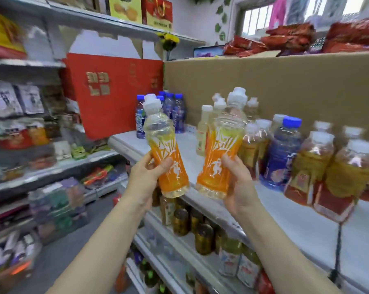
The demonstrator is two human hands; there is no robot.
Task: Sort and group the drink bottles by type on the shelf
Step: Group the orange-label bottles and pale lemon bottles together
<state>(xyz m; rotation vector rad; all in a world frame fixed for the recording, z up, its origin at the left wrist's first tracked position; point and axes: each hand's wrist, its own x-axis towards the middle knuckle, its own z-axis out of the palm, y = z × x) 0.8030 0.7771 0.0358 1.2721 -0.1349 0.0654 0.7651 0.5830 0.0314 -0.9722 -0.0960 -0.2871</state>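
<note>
Head view showed my left hand (146,177) and right hand (235,179) each gripping an orange-labelled bottle (167,149) above the shelf (306,228), mid-carry, and I judged both needed standing together next.

A white shelf (306,225) holds drink bottles standing upright: blue-capped bottles (170,111) at the far end against a cardboard wall (285,85), pale yellow white-capped bottles (202,130) mid-shelf, then one blue bottle (281,151) among amber red-labelled bottles (336,177) nearest.
</note>
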